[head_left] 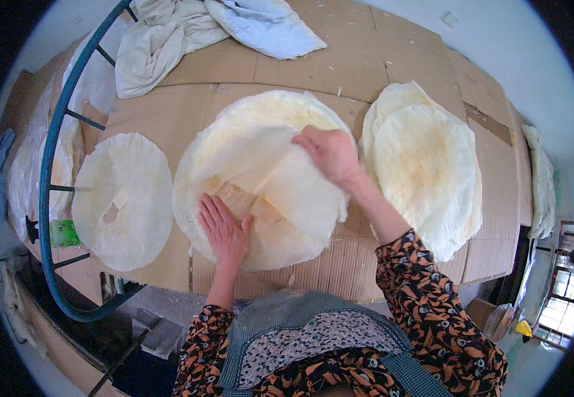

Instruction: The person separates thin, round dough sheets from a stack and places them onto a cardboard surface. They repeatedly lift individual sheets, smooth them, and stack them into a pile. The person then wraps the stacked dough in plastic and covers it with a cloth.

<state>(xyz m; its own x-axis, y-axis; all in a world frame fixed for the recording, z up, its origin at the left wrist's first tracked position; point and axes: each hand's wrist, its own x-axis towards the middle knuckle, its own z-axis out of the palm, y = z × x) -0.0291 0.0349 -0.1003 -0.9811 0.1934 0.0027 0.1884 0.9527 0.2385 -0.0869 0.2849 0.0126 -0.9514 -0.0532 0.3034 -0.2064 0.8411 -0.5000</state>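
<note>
A broad stack of thin, round, pale flatbread sheets (262, 109) lies before me on cardboard. My left hand (225, 228) rests flat on the lower left of this stack, palm down, thumb apart from the fingers. Beside its fingertips is a browned patch. The top flatbread sheet (302, 183) is partly folded, with creases meeting near the middle of the stack. My right hand (331, 156), slightly blurred, pinches this sheet near the stack's upper right; the fingertips are partly hidden by the hand.
A second flatbread stack (426, 154) lies to the right. On the left is a single torn flatbread (123, 203), next to a blue metal rail (48, 164) and a green bottle (63, 233). Crumpled cloth (153, 54) covers part of the cardboard (317, 64) at the back.
</note>
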